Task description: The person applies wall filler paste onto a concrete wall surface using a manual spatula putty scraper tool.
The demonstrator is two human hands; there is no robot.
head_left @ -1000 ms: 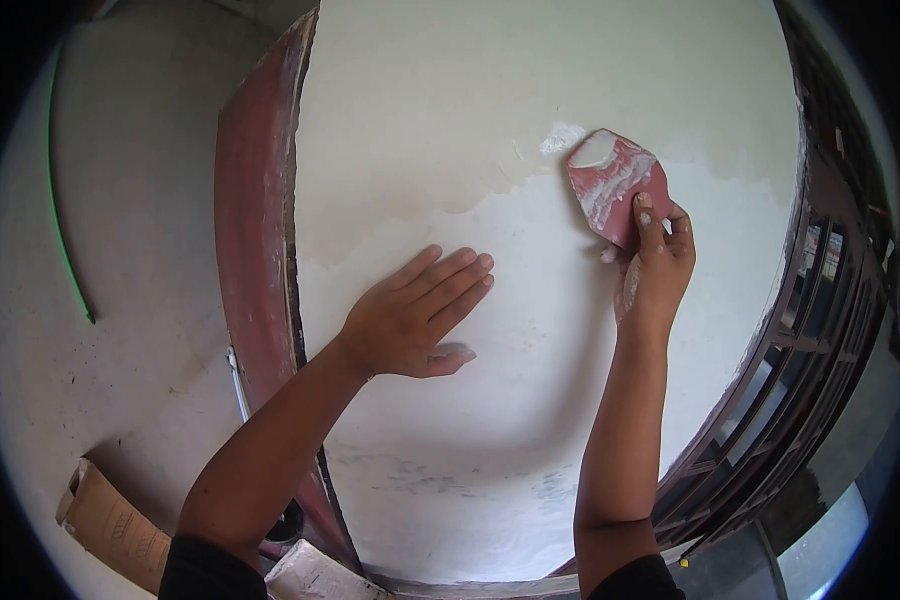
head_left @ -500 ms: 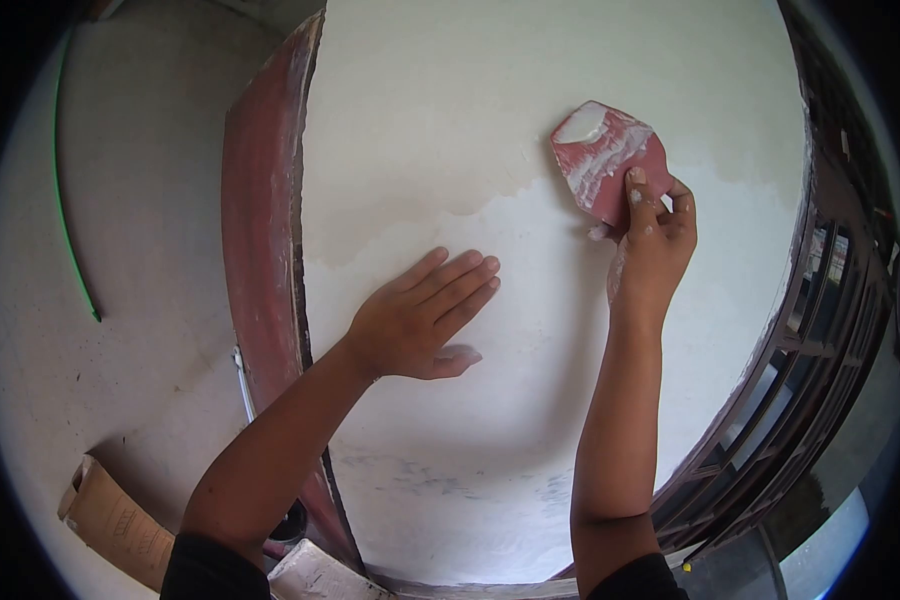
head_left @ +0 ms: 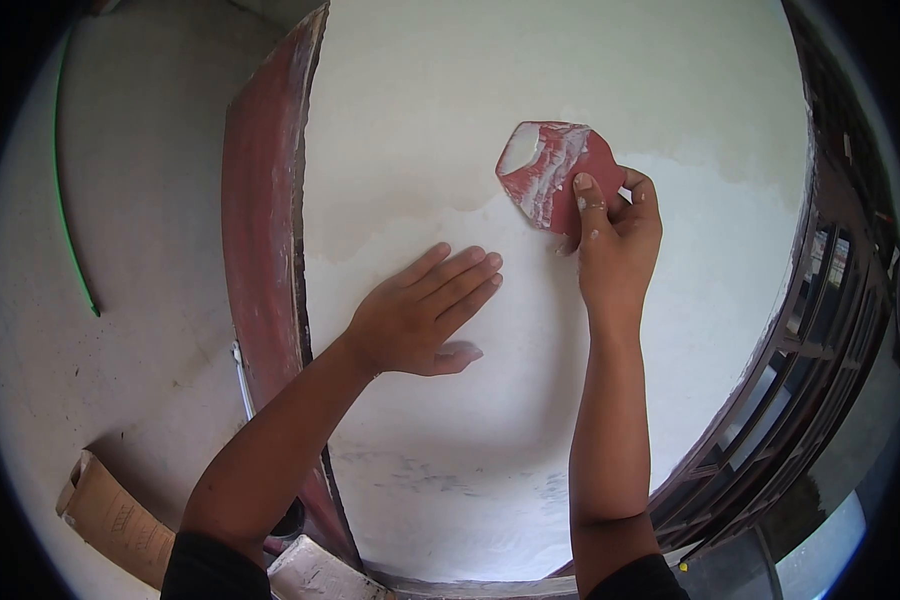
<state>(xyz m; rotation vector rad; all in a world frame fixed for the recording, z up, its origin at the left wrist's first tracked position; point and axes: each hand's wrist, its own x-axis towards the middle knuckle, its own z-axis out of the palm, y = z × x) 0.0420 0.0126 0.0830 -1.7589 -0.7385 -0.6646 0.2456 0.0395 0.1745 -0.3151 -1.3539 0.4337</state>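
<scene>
Gripped in my right hand is a red, flat putty scraper smeared with white paste, its thumb side towards me. The scraper lies against the pale wall surface, along the upper border of a whiter coated patch. My left hand rests flat on that patch, palm down with fingers stretched out, lower and to the left of the scraper. It holds nothing. White specks of paste mark my right thumb and fingers.
A dark red wooden frame borders the wall on the left, and brown window grilles stand on the right. A cardboard box and a whitish block-like object are low on the left. A green cord hangs farther left.
My right hand has moved left and slightly down with the scraper, which has turned a little anticlockwise. My left hand has stayed in nearly the same place.
</scene>
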